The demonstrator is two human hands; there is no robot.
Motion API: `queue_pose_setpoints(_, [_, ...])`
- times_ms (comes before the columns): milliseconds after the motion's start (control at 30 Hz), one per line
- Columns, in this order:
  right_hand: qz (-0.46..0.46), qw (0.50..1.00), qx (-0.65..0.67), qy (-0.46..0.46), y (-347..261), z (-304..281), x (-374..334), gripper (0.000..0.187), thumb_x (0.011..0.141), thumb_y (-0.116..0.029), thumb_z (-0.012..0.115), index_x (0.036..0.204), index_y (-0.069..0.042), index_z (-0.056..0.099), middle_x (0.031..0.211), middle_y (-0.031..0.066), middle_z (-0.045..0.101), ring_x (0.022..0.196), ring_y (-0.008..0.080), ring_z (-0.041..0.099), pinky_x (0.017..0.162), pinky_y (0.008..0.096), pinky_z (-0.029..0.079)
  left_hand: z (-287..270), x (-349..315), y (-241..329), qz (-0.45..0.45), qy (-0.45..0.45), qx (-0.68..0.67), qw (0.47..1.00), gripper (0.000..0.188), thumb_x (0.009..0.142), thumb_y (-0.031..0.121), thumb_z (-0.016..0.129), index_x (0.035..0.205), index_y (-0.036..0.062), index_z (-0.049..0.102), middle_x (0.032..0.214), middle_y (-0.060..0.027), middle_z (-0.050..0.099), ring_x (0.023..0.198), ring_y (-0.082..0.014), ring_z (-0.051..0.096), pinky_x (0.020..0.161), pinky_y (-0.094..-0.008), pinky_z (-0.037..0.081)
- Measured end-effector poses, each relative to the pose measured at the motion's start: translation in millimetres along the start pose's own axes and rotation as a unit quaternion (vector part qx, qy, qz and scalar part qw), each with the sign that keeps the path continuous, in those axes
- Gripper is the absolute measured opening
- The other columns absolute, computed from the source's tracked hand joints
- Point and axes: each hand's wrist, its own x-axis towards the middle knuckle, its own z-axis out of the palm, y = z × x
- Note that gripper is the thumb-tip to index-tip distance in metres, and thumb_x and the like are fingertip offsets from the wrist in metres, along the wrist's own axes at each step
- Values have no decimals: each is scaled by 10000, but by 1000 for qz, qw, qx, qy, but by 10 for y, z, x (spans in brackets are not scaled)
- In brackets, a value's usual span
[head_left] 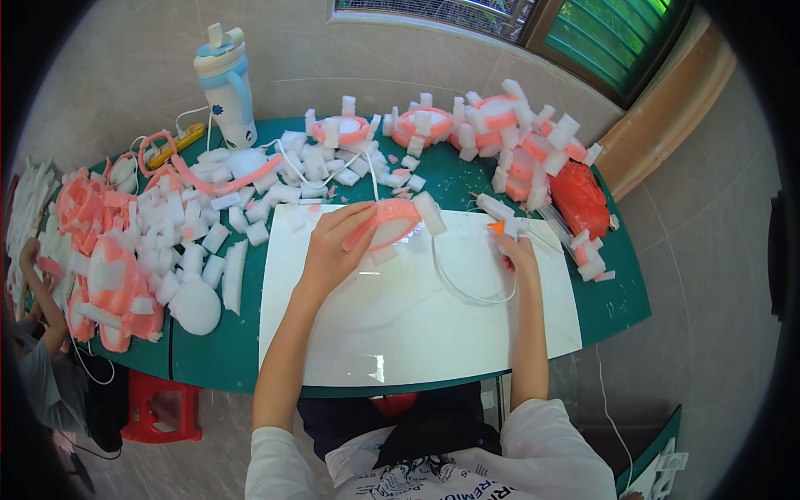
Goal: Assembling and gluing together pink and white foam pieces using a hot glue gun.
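Observation:
My left hand (337, 242) grips a pink-rimmed oval foam piece (392, 223) with a white middle, held above a glossy white board (333, 342). A white foam block (429, 212) stands at the piece's right end. Over the board's right part, my right hand (521, 260) is closed around a white glue gun (500, 208) with an orange trigger. Its nozzle points up and left, apart from the foam piece. A white cord (467, 293) loops across the board beside this hand.
Loose white foam blocks (312, 162) and pink foam pieces (108, 275) cover the green table's (617, 308) left side. Block-studded pink foam ovals (421, 125) line the back. A bottle (227, 92), red plastic bag (579, 198) and red stool (162, 412) surround me. Another person's arm (42, 292) reaches in at left.

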Motion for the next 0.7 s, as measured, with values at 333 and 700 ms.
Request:
queue_pose_setpoints(333, [-130,891,428,-82,-195,13,-442,272,781,-180,592,983,-21,499,658,68,551,494,102,514,395,211,388,1,-2,-24,-32,2,-39,999,303,764,80,660,1062,39,618,1070,-107,624,960,-261,588,833,-328,448])
queue_pose_setpoints(700, [-249,696,488,-464,-391,12,-931,371,765,-115,606,1091,-10,462,683,90,491,429,145,464,330,243,300,-22,33,33,-126,-5,-113,986,456,718,58,696,1151,21,559,1084,-117,630,930,-197,625,833,-303,467])
